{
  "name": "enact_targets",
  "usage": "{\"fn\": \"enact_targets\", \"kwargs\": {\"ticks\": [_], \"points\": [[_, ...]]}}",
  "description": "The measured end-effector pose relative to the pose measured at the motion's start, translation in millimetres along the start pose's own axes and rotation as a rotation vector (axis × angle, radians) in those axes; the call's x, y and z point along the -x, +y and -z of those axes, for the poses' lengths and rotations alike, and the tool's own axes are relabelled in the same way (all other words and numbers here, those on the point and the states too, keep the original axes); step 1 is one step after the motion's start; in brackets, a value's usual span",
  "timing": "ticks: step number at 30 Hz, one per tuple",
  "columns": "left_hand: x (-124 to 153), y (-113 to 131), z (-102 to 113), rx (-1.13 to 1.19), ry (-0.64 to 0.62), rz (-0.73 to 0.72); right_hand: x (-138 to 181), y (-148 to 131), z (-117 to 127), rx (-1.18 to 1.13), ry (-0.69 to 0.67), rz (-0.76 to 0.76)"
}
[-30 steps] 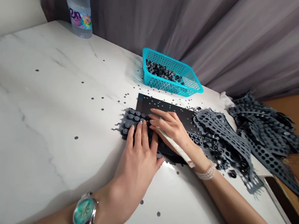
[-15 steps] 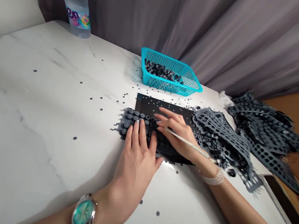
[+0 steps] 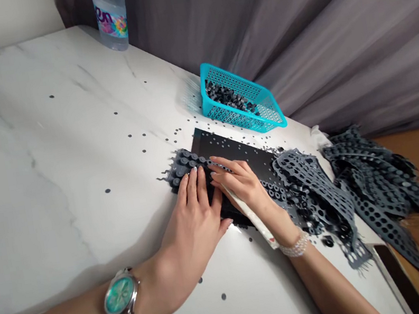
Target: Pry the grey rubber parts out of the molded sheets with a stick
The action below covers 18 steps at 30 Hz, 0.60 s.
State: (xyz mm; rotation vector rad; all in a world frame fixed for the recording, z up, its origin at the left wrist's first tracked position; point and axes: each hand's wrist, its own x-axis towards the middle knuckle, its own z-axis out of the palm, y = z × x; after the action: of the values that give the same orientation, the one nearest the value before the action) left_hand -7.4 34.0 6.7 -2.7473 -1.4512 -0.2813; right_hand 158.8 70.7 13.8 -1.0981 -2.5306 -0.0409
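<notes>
My left hand [image 3: 189,227] lies flat with its fingers stretched over a dark grey rubber sheet [image 3: 178,172] with rows of raised round pieces and ragged strands at its left edge. A black board [image 3: 247,157] lies partly beneath the sheet. Close by on the right, my right hand [image 3: 249,185] is closed around a white flat stick [image 3: 255,220] with a small red mark near its rear end. The stick's working tip is hidden by my fingers, which sit over the sheet next to my left thumb.
Behind the board stands a turquoise basket [image 3: 246,121] holding many small dark pieces. Perforated grey rubber sheets [image 3: 317,176] and loose rings pile up at the right, with more sheets [image 3: 381,176] beyond. A water bottle [image 3: 111,18] stands at the back. Dark discs dot the marble table [image 3: 54,167].
My right hand has moved left along the sheet, closer to my left fingers. The white stick has turned and now points more steeply toward me. My left hand stays in place.
</notes>
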Motion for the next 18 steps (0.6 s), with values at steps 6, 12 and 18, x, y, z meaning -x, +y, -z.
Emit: {"fn": "enact_targets", "kwargs": {"ticks": [6,12,18], "points": [[-0.9,-1.2,1.4,0.048,-0.033,0.009,6.1,16.6,3.3,0.092,0.294,-0.268],[-2.1,-1.9,3.5,0.06,-0.046,0.012,7.3,28.6,10.1,0.047,0.269,-0.411],[-0.7,-0.4,2.0,0.012,-0.019,0.005,-12.9,7.1,0.0,-0.096,0.115,-0.177]]}}
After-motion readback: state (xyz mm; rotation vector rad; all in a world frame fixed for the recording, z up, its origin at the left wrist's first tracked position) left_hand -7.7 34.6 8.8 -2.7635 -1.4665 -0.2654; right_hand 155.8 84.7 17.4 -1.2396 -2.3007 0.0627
